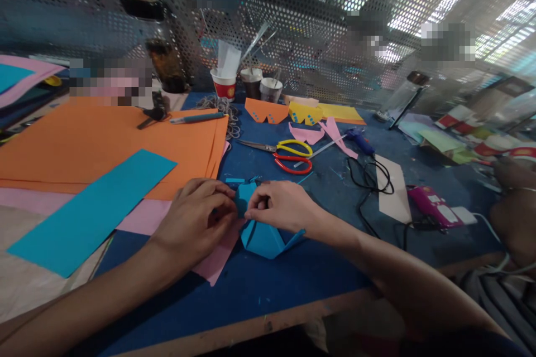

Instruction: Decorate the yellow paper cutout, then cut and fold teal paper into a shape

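A piece of blue folded paper (264, 241) stands on the table between my hands, with cut flaps at its lower end. My right hand (281, 204) pinches its upper part between thumb and fingers. From the other side my left hand (204, 213) is closed at its left edge, fingertips against the paper. A pink paper piece (216, 263) lies under and beside my left hand. Just beyond the hands are scissors (293, 156) with one yellow and one red handle, and thin blue paper scraps (235, 180).
Orange sheets (113, 139) and a blue paper strip (94, 212) lie left. Behind are paper cups (224, 85) and cut orange paper (267, 110). To the right are a glue gun (360, 141) with its black cord and a magenta box (433, 206). A co-worker's arm (517, 212) is at far right.
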`<state>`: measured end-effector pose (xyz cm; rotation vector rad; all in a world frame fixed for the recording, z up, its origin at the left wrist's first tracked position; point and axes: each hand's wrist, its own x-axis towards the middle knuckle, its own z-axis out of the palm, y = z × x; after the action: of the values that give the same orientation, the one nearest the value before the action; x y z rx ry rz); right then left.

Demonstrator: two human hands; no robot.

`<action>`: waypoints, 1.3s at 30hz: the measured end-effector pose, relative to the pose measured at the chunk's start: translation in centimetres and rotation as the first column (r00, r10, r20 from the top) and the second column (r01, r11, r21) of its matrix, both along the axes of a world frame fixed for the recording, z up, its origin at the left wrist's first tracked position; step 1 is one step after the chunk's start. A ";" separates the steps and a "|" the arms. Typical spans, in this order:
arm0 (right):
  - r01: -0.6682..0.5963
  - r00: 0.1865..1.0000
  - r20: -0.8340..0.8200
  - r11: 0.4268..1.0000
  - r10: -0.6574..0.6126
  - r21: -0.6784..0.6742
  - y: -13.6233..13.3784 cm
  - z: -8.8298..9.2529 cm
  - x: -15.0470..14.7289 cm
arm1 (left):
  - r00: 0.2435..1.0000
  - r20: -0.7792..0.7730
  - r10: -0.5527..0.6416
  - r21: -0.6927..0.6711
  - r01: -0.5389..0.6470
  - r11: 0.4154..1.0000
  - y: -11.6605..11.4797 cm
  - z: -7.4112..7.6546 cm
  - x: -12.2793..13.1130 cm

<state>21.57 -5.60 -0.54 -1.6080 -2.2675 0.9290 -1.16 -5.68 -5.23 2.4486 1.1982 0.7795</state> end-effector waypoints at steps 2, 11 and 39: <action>0.001 1.000 -0.004 1.000 -0.001 0.004 0.0 0.0 0.0 | 1.000 -0.003 -0.003 -0.005 0.002 1.000 0.0 0.0 0.0; -0.014 1.000 -0.021 1.000 0.014 0.015 0.0 -0.2 0.2 | 0.999 0.043 -0.028 -0.031 0.029 0.999 0.3 0.5 -0.5; -0.012 1.000 -0.006 1.000 0.012 0.005 -0.1 0.1 0.1 | 0.996 0.080 -0.029 -0.056 0.033 0.998 -0.2 0.7 -0.2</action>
<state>21.71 -5.66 -0.43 -1.5894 -2.2757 0.9287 -1.41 -5.87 -4.53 2.3618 1.1352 0.8141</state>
